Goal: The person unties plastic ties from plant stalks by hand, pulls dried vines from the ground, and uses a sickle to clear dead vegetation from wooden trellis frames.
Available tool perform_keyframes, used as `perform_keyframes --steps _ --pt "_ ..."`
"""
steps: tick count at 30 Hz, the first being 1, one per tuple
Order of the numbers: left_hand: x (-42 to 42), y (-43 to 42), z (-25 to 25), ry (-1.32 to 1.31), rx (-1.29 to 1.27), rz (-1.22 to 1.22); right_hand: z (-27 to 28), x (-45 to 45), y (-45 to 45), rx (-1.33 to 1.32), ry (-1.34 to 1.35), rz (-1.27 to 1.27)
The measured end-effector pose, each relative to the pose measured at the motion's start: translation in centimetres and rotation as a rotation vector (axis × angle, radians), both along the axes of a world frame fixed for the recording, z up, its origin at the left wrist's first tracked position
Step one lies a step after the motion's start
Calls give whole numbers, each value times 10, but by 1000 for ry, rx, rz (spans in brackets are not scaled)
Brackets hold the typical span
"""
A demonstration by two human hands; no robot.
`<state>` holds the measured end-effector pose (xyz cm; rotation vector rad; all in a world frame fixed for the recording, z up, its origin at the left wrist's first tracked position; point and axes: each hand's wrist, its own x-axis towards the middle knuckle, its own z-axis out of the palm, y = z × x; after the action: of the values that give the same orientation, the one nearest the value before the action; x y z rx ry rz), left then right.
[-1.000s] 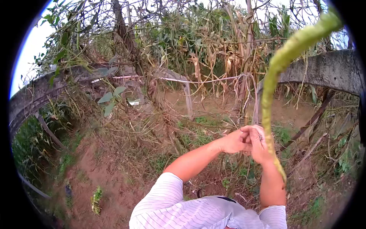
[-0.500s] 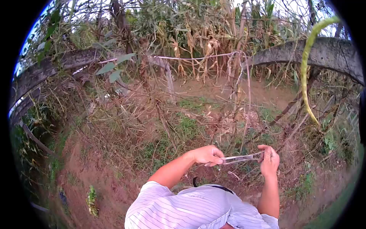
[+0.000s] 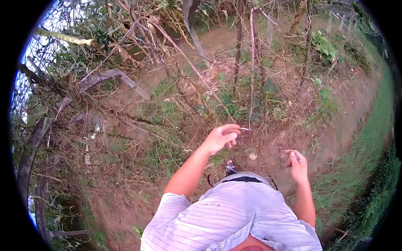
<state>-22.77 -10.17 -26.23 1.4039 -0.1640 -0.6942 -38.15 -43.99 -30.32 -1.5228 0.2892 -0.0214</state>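
Observation:
My left hand (image 3: 221, 139) is in front of my body, its thumb and fingers closed around one end of a thin pale strip (image 3: 246, 129). The short free end of the strip sticks out to the right past my fingertips. Off to the right, lower down, is my right hand (image 3: 298, 165), apart from the left, with its fingers curled together. What my right fingers hold, if anything, is too small to make out. Below both hands are my striped shirt (image 3: 234, 205) and one sandalled foot (image 3: 230, 165).
Dry vines and thin stems (image 3: 252, 62) rise in front of me. A weathered grey beam (image 3: 31, 154) curves along the left. A yellowish-green pod-like length (image 3: 67, 37) hangs at upper left. Grass (image 3: 356, 154) borders the bare soil on the right.
The pale strip was stretched as a loop between both hands; now the hands are apart and only a short end shows at my left. The view has swung right and down.

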Motion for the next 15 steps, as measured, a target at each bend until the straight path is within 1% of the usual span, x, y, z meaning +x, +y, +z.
perform_keyframes --steps 1,2,3,4,5,6,7,8,10,12,13,14,15 --pt "25 -22 12 -141 -14 16 1 -13 -3 -5 18 -26" --pt "50 -44 36 -272 60 70 2 -26 -5 -7 36 -53" --pt "74 -66 62 -410 93 111 -1 -37 -7 -21 -3 -61" --pt "107 -85 73 -614 150 184 1 -45 -6 -21 -22 -74" --pt "123 -104 100 -718 214 280 6 -55 -2 40 -30 -137" --pt "143 -122 115 -750 199 347 10 -63 -1 95 -43 -197" --pt "168 -138 119 -743 133 406 10 -71 -1 90 -53 -255" --pt "166 -153 129 -768 124 404 7 -82 0 90 -79 -260" --pt "155 -172 144 -664 -141 457 1 -97 -4 104 -37 -400" --pt "149 -174 115 -487 -189 154 -3 -112 -5 128 -17 -492" --pt "118 -184 105 -390 -237 203 -7 -118 -8 128 -16 -474" --pt "93 -180 87 -382 -36 158 -12 -124 -11 138 7 -540" --pt "72 -179 48 -665 184 175 -16 -129 -15 145 33 -607"
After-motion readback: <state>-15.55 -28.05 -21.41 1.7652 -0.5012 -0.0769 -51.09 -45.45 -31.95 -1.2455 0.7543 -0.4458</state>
